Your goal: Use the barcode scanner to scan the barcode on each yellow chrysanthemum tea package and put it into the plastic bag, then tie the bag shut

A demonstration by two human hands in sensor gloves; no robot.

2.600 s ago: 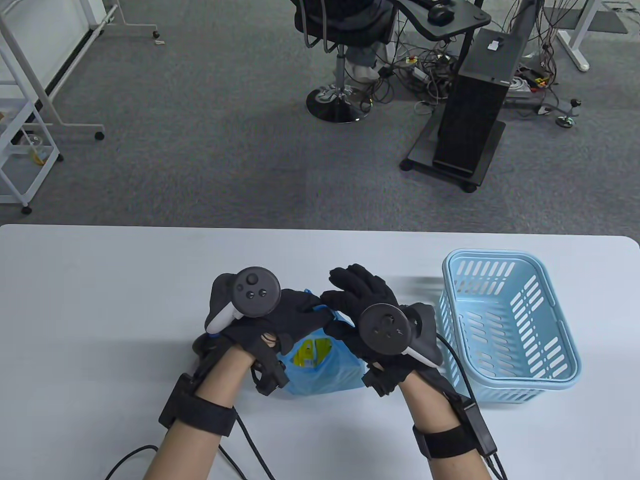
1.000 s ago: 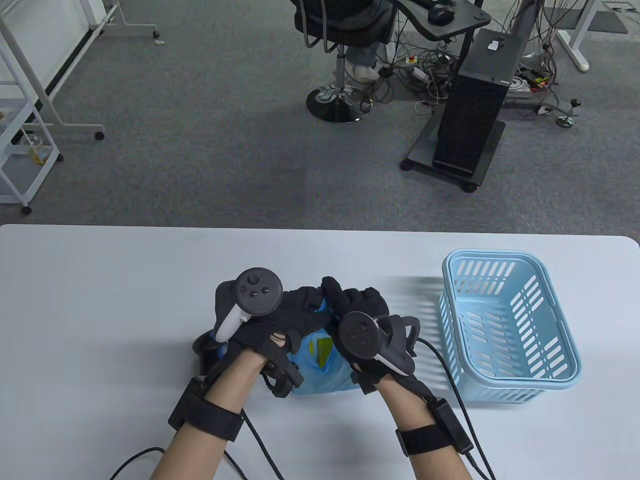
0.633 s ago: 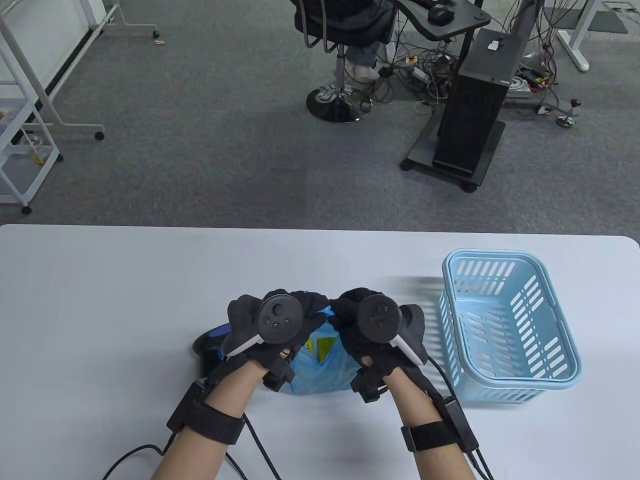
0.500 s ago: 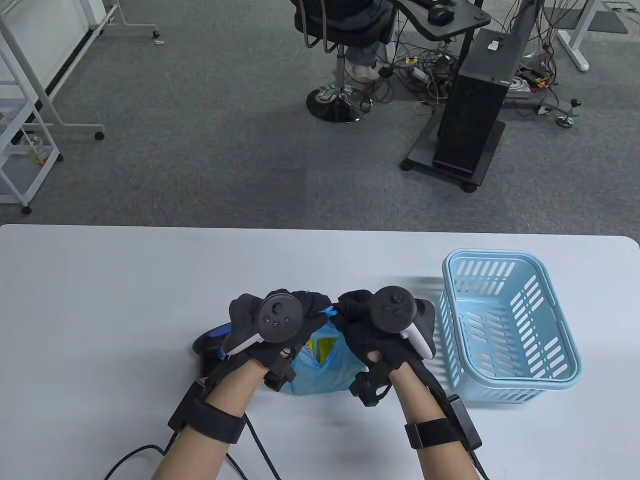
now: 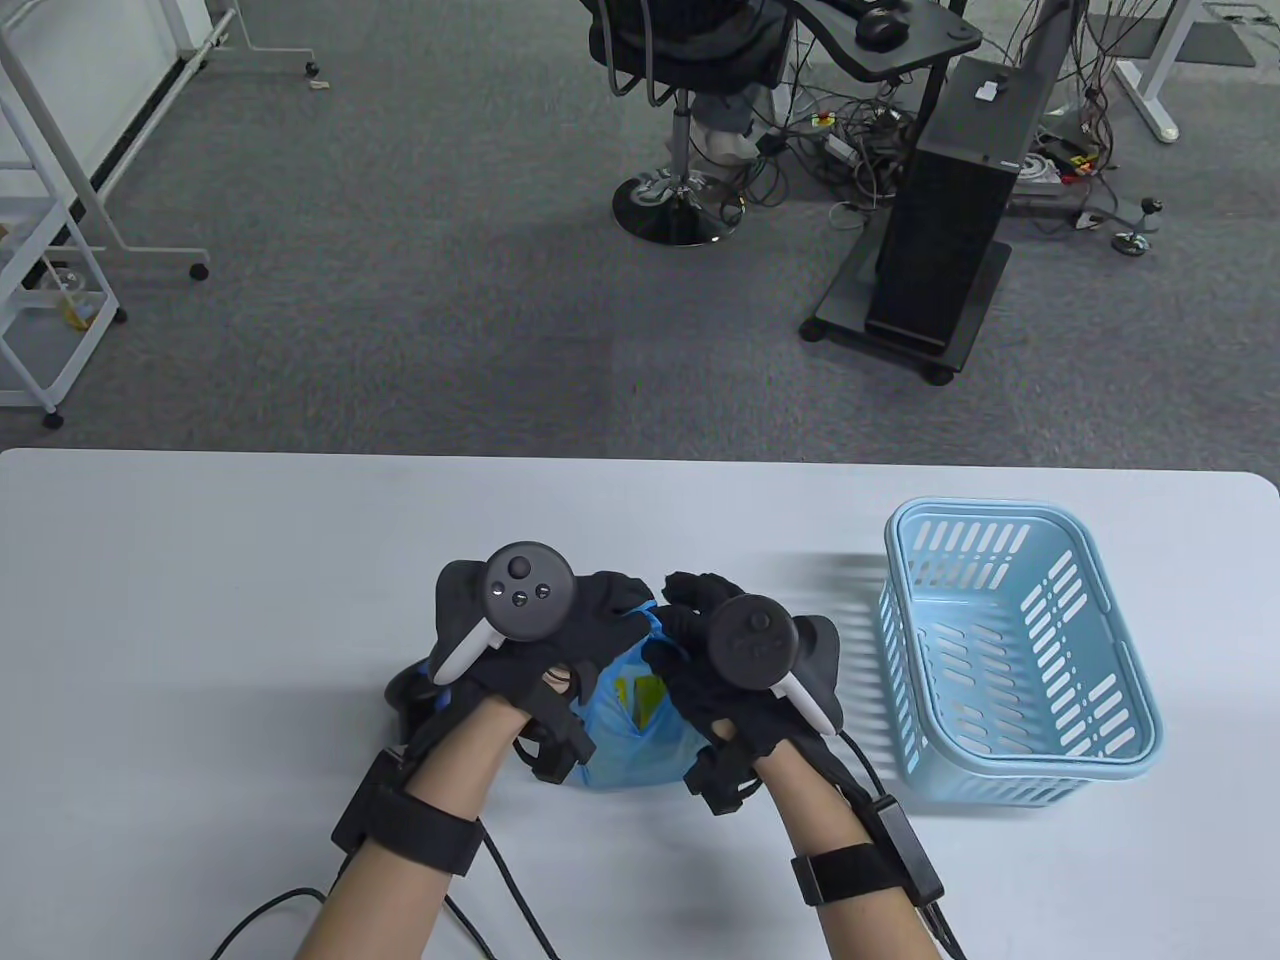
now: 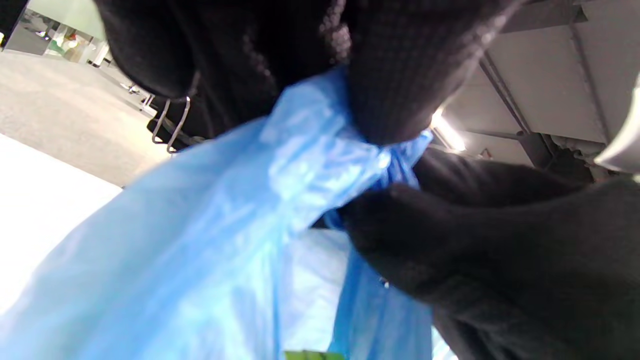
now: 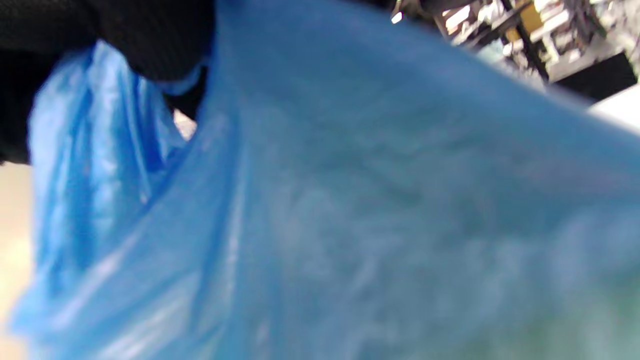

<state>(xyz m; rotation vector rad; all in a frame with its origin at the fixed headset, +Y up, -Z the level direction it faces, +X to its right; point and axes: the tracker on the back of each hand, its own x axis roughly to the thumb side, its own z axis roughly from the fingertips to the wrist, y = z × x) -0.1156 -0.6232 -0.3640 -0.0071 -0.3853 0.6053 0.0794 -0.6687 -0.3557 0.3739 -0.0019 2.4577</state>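
Note:
A blue plastic bag [image 5: 640, 735] stands on the white table [image 5: 200, 600] between my two hands, with a yellow tea package [image 5: 640, 698] showing through its side. My left hand [image 5: 610, 610] pinches a twisted blue handle at the bag's top. My right hand [image 5: 685, 610] grips the other handle close beside it. In the left wrist view the gathered bag neck [image 6: 350, 160] is squeezed between black gloved fingers [image 6: 400, 90]. The right wrist view is filled by blurred blue bag film [image 7: 350, 200]. The black and blue barcode scanner [image 5: 405, 695] lies under my left wrist, mostly hidden.
A light blue slotted basket [image 5: 1010, 650] stands on the table to the right of my right hand. Glove cables [image 5: 500, 890] trail off the near table edge. Beyond the far edge are carpet, an office chair [image 5: 690, 120] and a black computer tower [image 5: 950, 200].
Both hands have stayed at the bag's top, turning around each other with the handles. In the last half second they rolled: the left tracker tipped left and the right hand shifted slightly left.

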